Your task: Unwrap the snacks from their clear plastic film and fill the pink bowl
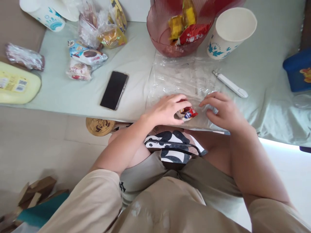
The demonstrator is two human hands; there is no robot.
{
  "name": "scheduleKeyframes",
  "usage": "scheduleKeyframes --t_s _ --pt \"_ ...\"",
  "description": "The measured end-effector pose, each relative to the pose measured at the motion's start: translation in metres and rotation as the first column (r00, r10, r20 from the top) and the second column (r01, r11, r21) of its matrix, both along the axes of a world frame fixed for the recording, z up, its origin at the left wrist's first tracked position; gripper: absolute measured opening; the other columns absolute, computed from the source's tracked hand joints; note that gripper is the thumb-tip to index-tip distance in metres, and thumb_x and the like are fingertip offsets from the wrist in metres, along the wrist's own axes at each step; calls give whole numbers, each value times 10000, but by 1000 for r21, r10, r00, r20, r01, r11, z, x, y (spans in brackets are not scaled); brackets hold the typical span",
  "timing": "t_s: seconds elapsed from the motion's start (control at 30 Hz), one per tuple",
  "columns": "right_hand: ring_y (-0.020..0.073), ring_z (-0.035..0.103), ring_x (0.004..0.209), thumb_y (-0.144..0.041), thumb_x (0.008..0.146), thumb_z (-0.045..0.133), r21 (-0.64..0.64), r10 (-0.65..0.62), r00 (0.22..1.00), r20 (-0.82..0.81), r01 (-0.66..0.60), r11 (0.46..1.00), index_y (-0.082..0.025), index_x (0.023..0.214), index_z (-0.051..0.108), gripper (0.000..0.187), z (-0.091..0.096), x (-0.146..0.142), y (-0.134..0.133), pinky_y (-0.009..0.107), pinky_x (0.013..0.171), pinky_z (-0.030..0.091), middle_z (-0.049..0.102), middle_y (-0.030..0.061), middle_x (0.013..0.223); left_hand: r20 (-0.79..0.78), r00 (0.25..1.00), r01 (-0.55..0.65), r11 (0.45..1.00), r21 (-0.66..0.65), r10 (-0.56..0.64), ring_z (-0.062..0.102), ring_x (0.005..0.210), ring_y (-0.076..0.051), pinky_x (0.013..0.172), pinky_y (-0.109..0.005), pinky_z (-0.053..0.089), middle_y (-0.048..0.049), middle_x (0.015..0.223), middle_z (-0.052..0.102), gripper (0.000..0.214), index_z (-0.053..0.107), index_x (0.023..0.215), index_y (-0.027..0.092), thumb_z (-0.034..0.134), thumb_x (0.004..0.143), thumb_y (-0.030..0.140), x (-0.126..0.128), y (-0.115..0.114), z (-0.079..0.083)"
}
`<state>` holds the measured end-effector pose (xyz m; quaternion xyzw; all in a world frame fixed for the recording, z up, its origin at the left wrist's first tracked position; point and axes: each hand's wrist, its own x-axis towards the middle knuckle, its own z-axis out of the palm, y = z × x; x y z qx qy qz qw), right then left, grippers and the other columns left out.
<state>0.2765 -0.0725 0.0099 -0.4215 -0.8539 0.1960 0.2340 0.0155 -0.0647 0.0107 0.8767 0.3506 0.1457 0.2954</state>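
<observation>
Near the table's front edge, my left hand is closed around a small red and white snack packet, its fingers over the far side and thumb on the near side. The packet's left part is hidden by the hand. My right hand hovers just to the right, slightly blurred, with fingers curved and apart and nothing in them. Beneath both hands lies a clear plastic sheet. Beyond the right hand rests a slim white tool with a metal tip, perhaps a cutter.
A pink ribbed bowl holding wrapped snacks and a paper cup stand at the back. To the left are a black phone, several snack packets and a yellow bottle. At right sits a blue container.
</observation>
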Motion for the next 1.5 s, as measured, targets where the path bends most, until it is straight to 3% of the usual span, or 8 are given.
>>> scheduleKeyframes --t_s 0.2,0.3,0.43,0.87,1.0,1.13,1.23,1.5 --pt "366 590 1190 -347 844 629 -76 18 975 222 -1 997 -250 1230 677 401 -9 0 -3 523 931 474 624 129 1353 378 895 -157 959 -235 239 671 1100 -242 1016 -401 494 -60 1166 717 411 674 1109 241 754 712 316 -8 18 -4" --pt "356 580 1148 -389 864 636 -33 -47 964 263 57 998 -227 1204 689 381 -11 -12 -6 497 909 443 648 137 1297 610 637 -118 842 -527 471 676 1121 -239 962 -378 529 -57 1160 719 416 650 1079 246 725 744 481 -8 27 -4" --pt "314 595 1039 -305 943 545 111 -217 935 280 193 975 -216 1126 710 263 -15 -37 -11 457 863 406 704 124 1133 575 373 -28 628 -778 728 658 1205 -248 955 -370 539 -38 1123 712 384 623 1070 247 636 841 555 10 33 -2" --pt "223 652 801 -114 859 458 296 -390 914 -114 406 865 -239 839 582 177 -11 -26 -7 382 764 458 720 49 848 432 321 76 431 -899 843 721 1052 -197 948 -323 547 7 934 718 229 623 1063 213 675 886 348 30 50 -18" --pt "217 611 703 -201 840 489 98 -496 868 -35 497 862 -246 975 608 186 -3 -13 -7 359 683 470 671 29 757 406 263 87 398 -913 875 728 1039 -187 911 -304 564 0 960 720 231 614 1082 208 632 919 370 29 52 -19" --pt "226 595 721 -413 836 630 -119 -332 929 162 352 928 -249 1256 592 453 -3 -13 -11 355 673 488 665 26 802 386 265 71 381 -922 884 726 1036 -167 904 -271 564 -4 978 729 224 622 1096 213 621 923 356 29 53 -19" --pt "300 585 970 -411 804 704 22 -283 936 210 285 958 -248 1299 621 528 -10 -27 -17 460 828 514 623 114 1095 400 266 76 395 -916 877 727 1027 -156 908 -263 559 8 963 725 185 629 1077 211 610 925 314 30 53 -18" --pt "309 574 1107 -252 877 600 298 -433 900 -48 426 854 -236 839 627 50 -12 -41 -15 529 939 455 597 118 1177 335 258 82 325 -942 906 727 1051 -182 921 -284 559 -5 964 743 235 646 1132 220 611 919 315 32 54 -11"
